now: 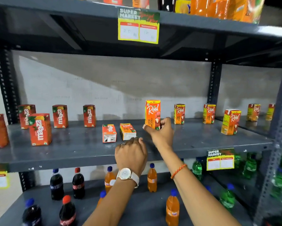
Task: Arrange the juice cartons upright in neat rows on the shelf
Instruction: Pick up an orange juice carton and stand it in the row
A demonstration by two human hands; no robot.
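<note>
My right hand (161, 132) grips the base of an orange Real litchi carton (152, 112) and holds it upright on the grey shelf (71, 154). My left hand (131, 154), with a watch on the wrist, hovers at the shelf's front edge, fingers curled, holding nothing. Just beyond it two cartons lie flat: a red Maaza carton (109, 133) and a Real carton (127, 131). Several Maaza cartons (60, 116) stand upright to the left. Upright Real cartons (179, 114) stand to the right, one nearer the front (230, 121).
A yellow price tag (138, 26) hangs from the shelf above, which holds orange packs. Below, cola bottles (78, 183), orange soda bottles (152, 177) and green bottles (249, 167) stand. Another price tag (220, 159) hangs on the shelf's front edge. Slotted uprights frame both sides.
</note>
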